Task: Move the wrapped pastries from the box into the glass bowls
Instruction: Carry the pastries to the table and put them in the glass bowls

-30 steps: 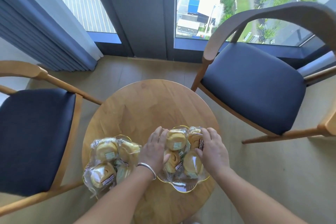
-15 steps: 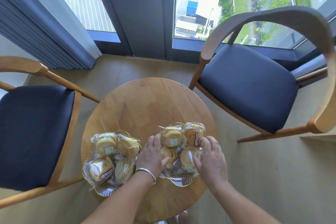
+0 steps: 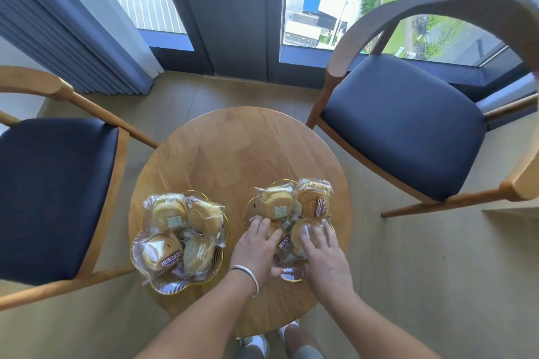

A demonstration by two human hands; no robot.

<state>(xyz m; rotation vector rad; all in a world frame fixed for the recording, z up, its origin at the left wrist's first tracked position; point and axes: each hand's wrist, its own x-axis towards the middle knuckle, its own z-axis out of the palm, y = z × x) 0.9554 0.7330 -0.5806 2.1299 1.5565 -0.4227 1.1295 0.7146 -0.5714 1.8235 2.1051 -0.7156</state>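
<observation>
Two gold-rimmed glass bowls stand side by side on the near half of a round wooden table (image 3: pixel 233 148). The left bowl (image 3: pixel 163 290) holds several wrapped yellow pastries (image 3: pixel 169 210). More wrapped pastries (image 3: pixel 277 202) fill the right bowl (image 3: pixel 291 276). My left hand (image 3: pixel 256 248) lies flat on the near-left pastry of the right bowl, fingers spread, thumb by the rim. My right hand (image 3: pixel 323 253) rests on the near-right pastry in the same way. Neither hand grips anything. No box is in view.
A wooden chair with a dark seat (image 3: pixel 52 183) stands left of the table, and another (image 3: pixel 402 119) at the right rear. Behind are a blue curtain (image 3: pixel 58 23) and floor-length windows. My feet (image 3: pixel 256 344) show under the table's near edge.
Both hands have slid back from the bowl's sides toward me and now lie on the two near pastries. The view has lifted and drawn back a little.
</observation>
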